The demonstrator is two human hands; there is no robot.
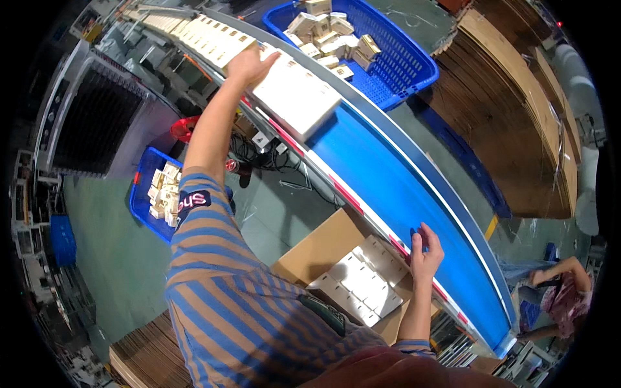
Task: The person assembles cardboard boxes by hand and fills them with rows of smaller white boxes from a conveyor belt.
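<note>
Along the blue conveyor belt (pixel 388 174) stands a long row of small white boxes (pixel 217 35), with a front block of white boxes (pixel 297 94) nearer me. My left hand (pixel 247 66) reaches across the row where the two groups meet, touching the boxes. Its thumb is spread toward the front block; the other fingertips are partly hidden. Over the belt's near edge, my right hand (pixel 427 252) is open, fingers apart and holding nothing. Just left of it, an open cardboard carton (pixel 314 249) contains several white boxes (pixel 362 278) packed side by side.
Beyond the belt is a blue basket (pixel 414 71) of loose boxes; a smaller blue bin (pixel 139 194) stands on the floor at left. Flattened cardboard (pixel 498 110) is stacked at right, more (pixel 145 352) at lower left. Another person (pixel 566 291) is by the belt's end.
</note>
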